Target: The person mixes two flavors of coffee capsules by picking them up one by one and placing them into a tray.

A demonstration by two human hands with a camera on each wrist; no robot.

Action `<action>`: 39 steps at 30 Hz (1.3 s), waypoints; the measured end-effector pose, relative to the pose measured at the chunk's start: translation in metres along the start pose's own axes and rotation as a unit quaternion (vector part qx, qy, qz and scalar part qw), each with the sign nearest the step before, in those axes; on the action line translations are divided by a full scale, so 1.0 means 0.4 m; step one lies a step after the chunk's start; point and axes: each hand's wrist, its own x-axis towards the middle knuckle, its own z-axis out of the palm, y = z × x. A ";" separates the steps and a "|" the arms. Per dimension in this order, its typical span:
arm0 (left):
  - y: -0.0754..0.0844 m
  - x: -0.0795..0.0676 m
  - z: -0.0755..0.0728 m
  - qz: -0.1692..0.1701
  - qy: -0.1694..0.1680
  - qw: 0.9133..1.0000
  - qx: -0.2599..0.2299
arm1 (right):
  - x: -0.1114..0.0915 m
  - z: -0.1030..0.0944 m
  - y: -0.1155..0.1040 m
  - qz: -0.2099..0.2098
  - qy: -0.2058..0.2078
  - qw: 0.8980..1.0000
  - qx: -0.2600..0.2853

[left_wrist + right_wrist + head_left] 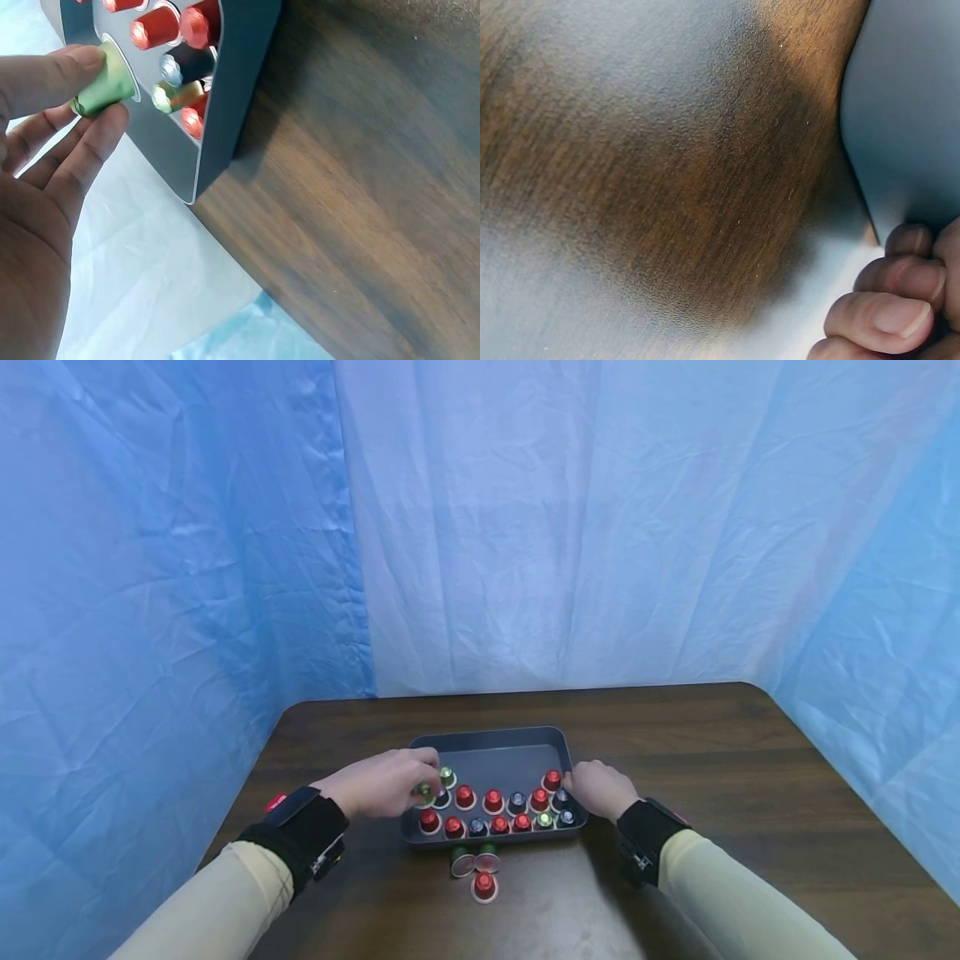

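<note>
My left hand is over the left part of a dark grey baking tray. Its thumb and fingertips pinch a green coffee capsule, wide rim turned toward the tray floor. Close by in the left wrist view stand another green capsule, a black capsule and a red capsule. At the tray's right side, my right hand holds the edge, fingers curled by the outer wall in the right wrist view; its thumb is hidden there.
Red, black and green capsules stand in rows along the tray's near half. On the wooden table before it, two green-sided capsules lie tipped, rims facing me, and a red capsule stands upright. Blue-white sheets surround the table.
</note>
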 end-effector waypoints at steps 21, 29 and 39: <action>-0.042 0.032 0.048 -0.059 -0.032 0.997 0.037 | 0.008 0.003 0.001 0.009 -0.005 1.000 0.005; -0.052 0.041 0.063 -0.055 -0.037 0.997 0.044 | 0.006 0.005 0.002 0.000 0.001 1.000 -0.005; -0.055 0.046 0.075 -0.046 -0.038 0.997 0.057 | 0.003 0.002 0.002 -0.005 0.005 1.000 -0.003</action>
